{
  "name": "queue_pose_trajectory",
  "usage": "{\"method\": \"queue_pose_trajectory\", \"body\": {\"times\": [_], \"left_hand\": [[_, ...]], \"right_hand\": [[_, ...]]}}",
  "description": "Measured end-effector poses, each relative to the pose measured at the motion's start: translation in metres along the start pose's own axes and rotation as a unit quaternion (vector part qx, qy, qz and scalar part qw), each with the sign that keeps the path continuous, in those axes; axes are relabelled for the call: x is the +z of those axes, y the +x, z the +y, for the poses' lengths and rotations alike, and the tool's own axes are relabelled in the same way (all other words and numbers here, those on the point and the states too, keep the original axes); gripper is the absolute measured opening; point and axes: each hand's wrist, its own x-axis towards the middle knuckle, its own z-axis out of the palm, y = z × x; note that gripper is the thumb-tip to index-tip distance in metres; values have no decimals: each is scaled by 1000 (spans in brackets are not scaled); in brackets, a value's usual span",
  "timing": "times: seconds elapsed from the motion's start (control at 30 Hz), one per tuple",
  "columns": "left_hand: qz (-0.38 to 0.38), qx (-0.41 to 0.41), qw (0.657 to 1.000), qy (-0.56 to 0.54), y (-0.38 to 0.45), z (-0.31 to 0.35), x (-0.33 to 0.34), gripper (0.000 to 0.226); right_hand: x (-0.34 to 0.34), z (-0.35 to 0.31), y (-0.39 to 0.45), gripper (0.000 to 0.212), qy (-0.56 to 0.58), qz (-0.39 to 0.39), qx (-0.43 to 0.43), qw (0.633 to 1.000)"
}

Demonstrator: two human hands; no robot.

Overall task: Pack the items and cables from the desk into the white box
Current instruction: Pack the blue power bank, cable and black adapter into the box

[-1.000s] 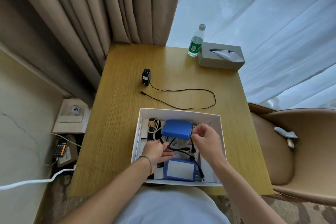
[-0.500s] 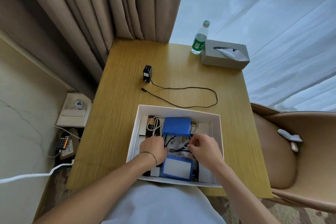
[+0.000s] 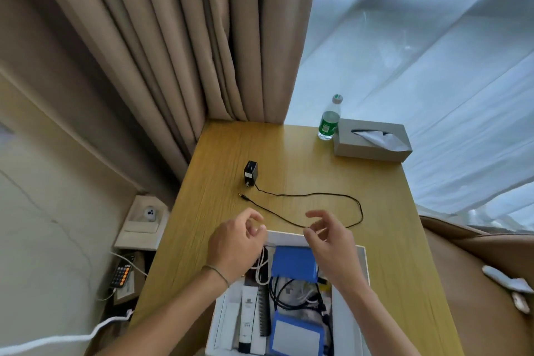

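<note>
Hands: left hand [image 3: 237, 243], right hand [image 3: 329, 237] loosely curled, empty, above white box [image 3: 364, 269].

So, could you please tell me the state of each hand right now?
Left hand: open, fingers loosely curled, holding nothing.
Right hand: open, holding nothing.

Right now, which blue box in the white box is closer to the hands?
The plain blue box at the far end, partly under the right hand; the other blue box has a white top.
</note>
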Motion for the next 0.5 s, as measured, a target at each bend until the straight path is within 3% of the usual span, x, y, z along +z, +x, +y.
{"method": "queue_pose_trajectory", "body": {"times": [0.13, 0.27, 0.5], "left_hand": [[19, -67, 997, -33, 47, -21, -14, 14], [9, -84, 996, -31, 91, -45, -16, 24], [-26, 36, 996, 75, 159, -63, -3, 44]], "right_hand": [[12, -13, 31, 22, 32, -1, 10, 999], [32, -17, 61, 20, 37, -23, 36, 998], [79, -17, 111, 20, 0, -56, 50, 997]]}}
